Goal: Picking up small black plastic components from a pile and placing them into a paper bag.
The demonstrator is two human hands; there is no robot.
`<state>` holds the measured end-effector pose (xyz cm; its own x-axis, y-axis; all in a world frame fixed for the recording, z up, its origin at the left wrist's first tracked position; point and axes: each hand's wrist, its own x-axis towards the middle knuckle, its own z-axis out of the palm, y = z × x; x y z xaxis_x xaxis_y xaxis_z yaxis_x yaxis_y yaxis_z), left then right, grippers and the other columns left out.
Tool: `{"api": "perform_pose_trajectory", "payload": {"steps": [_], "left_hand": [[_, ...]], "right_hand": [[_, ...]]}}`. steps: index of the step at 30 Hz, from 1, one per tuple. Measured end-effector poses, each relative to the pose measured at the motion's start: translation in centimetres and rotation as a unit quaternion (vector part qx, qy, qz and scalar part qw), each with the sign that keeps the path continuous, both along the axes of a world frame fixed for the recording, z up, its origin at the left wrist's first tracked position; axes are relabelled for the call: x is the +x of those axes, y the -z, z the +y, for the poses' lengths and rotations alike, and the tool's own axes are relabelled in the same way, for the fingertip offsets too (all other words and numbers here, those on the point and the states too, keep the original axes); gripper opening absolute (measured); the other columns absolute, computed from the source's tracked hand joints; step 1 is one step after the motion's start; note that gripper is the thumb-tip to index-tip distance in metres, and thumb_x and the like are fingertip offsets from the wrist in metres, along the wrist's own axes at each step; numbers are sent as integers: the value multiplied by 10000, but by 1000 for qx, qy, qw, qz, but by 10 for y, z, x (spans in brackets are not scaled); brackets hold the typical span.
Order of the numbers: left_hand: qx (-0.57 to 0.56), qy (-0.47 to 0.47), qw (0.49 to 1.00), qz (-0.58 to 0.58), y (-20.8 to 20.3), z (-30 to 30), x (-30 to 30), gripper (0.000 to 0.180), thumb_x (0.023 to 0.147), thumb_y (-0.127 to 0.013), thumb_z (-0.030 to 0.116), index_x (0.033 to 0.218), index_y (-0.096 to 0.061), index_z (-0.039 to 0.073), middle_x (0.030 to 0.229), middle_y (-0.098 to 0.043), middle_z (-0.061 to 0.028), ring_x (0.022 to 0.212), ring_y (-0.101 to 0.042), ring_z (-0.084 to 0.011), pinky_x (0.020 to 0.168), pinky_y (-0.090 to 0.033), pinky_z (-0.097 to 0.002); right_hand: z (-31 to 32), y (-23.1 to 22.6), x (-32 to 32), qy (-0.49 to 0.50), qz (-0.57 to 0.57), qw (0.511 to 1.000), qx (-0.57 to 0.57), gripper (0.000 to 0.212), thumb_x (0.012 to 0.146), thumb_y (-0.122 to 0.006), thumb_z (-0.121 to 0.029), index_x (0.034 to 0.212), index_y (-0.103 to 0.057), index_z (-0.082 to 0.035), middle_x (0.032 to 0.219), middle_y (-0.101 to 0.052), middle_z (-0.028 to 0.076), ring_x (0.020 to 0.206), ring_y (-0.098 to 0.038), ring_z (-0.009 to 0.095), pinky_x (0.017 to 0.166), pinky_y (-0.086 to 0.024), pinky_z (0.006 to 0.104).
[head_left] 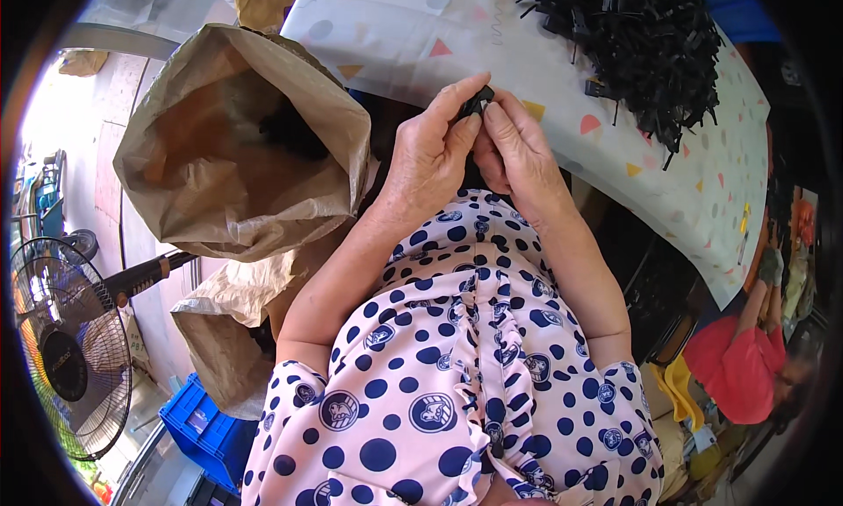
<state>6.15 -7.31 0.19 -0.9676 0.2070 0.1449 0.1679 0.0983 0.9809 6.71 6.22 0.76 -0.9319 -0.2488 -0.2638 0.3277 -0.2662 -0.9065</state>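
Note:
Close together at the table's near edge, my left hand (433, 146) and my right hand (518, 150) both pinch a small black plastic piece (477, 102). Its exact kind is partly hidden by my fingers and thumbs. To the right, a heap of small black pieces with short strap-like ends (650, 54) lies on the table covered with a patterned white cloth (562, 141). Left of my hands, a large tan woven sack (255, 198) stands with its mouth wide, and dark things show inside it.
A second tan sack (224, 339) is below the first. At the far left stands a fan (70, 357), with a blue crate (206, 431) near it. Another person in a red top (733, 365) is at the right, beyond the table's corner.

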Motion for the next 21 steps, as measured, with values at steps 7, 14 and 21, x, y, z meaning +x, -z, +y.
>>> {"api": "perform_pose_trajectory", "payload": {"steps": [7,14,21], "left_hand": [[-93,-50,991,81,0,7,2,376,840,-522,-83,1200,-575,11,1045,-649,-186,898,-655,-224,782,-500,-281],[-160,-31,985,63,-5,1,0,381,828,-531,-95,1186,-589,22,1042,-652,-170,913,-658,-205,794,-510,-288],[-360,-232,891,150,-30,-112,-5,316,894,-543,21,1199,-576,98,1021,-655,-87,899,-652,-184,758,-516,-309]], "right_hand": [[-4,9,4,39,-1,999,-7,257,1007,-421,-264,1187,-512,-105,581,-416,-65,420,-315,28,369,-218,183],[22,25,-6,-29,66,997,33,275,995,-454,-249,1199,-537,-84,591,-414,-57,461,-356,41,412,-275,192],[127,41,-4,234,296,690,617,299,854,-658,-294,996,-540,-59,648,-617,112,605,-629,270,514,-460,360]]}}
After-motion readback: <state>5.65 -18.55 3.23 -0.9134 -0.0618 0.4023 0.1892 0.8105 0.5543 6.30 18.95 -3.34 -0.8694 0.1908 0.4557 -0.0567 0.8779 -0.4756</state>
